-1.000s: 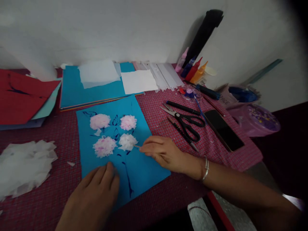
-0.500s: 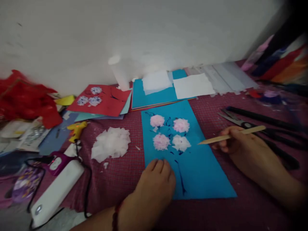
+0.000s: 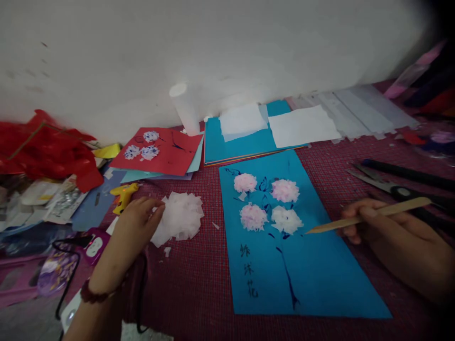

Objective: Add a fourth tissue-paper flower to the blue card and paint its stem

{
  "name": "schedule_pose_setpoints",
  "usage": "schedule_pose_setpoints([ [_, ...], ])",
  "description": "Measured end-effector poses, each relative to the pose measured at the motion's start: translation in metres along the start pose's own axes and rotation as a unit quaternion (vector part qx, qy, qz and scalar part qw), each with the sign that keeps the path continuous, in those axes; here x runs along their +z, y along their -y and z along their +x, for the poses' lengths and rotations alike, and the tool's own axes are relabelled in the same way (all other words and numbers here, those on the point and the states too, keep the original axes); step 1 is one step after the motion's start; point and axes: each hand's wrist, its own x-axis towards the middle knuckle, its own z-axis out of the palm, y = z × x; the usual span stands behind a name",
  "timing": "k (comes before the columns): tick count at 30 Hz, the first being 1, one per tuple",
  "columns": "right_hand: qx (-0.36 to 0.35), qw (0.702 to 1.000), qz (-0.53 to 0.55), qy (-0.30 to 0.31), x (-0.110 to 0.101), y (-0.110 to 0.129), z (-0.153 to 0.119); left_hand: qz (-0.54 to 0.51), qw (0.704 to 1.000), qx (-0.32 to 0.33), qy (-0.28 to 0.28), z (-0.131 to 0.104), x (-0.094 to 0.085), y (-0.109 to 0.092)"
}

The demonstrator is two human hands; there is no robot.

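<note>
A blue sheet of paper [image 3: 341,274] lies on the table with several pale tissue-paper flowers [image 3: 287,219], dark painted stems and leaves, and handwritten characters at its lower left. My right hand [image 3: 387,232] grips a pointed wooden stick [image 3: 387,211], tip toward the left, just right of the white flower at the lower right of the cluster. My left hand [image 3: 140,220] reaches to the left edge of a heap of white tissue-paper pieces [image 3: 183,215]; its fingers are stretched out and slightly apart, and whether they touch the heap I cannot tell.
A yellow glue gun [image 3: 124,195] lies behind my left hand, its cord trailing down. Red paper [image 3: 177,151] with finished flowers, a white roll [image 3: 185,111] and stacked blue sheets [image 3: 215,149] sit along the wall. Scissors [image 3: 405,192] lie at right, a red plastic bag [image 3: 53,147] at left.
My left hand has left the blue sheet and moved left to the tissue heap, uncovering the handwritten characters. My right hand keeps the stick beside the flowers. The view has shifted slightly.
</note>
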Motion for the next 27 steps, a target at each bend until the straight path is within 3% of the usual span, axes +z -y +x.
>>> schedule_pose_setpoints([
  [3, 0.043, 0.998, 0.021, 0.045, -0.002, 0.001, 0.001, -0.053, 0.996, 0.036, 0.054, 0.012, 0.002, 0.001],
  [8, 0.018, 0.998, 0.029, 0.057, -0.001, 0.007, 0.001, -0.115, 0.983, 0.091, 0.113, 0.015, 0.009, -0.005],
  [15, -0.002, 0.993, 0.063, 0.101, -0.003, 0.004, 0.0, -0.172, 0.984, 0.034, 0.03, 0.006, -0.008, 0.0],
  [18, -0.009, 0.992, 0.061, 0.11, -0.004, 0.003, 0.001, -0.12, 0.991, 0.059, 0.009, 0.003, -0.013, -0.004],
  [24, -0.023, 0.992, 0.057, 0.112, -0.002, 0.005, 0.001, -0.02, 0.992, 0.117, 0.036, 0.013, 0.008, -0.015],
  [27, -0.023, 0.991, 0.059, 0.117, -0.002, 0.006, 0.001, -0.083, 0.992, 0.09, 0.02, 0.014, 0.01, -0.015],
])
